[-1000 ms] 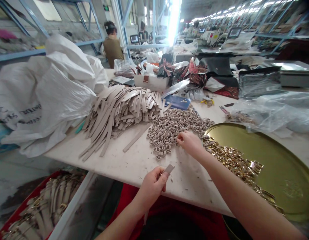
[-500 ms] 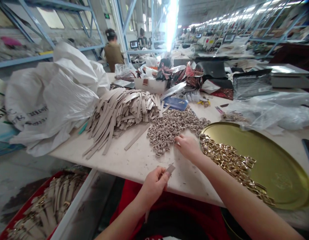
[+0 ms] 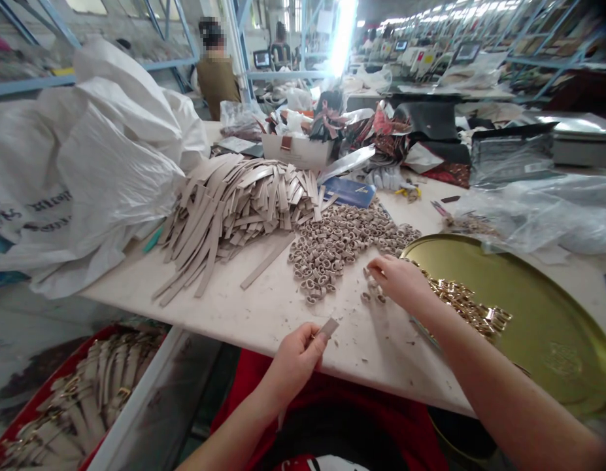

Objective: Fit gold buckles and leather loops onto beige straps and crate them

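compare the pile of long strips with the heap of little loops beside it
The strips are long, flat and straight; the loops are short bands curled into small rings. The strips lie fanned in overlapping layers; the loops lie jumbled in a low heap. The left hand grips one strip, while the right hand is by stray loops. Both are beige and lie on the same table.

Bare forearms (image 3: 479,379), red garment (image 3: 366,418)
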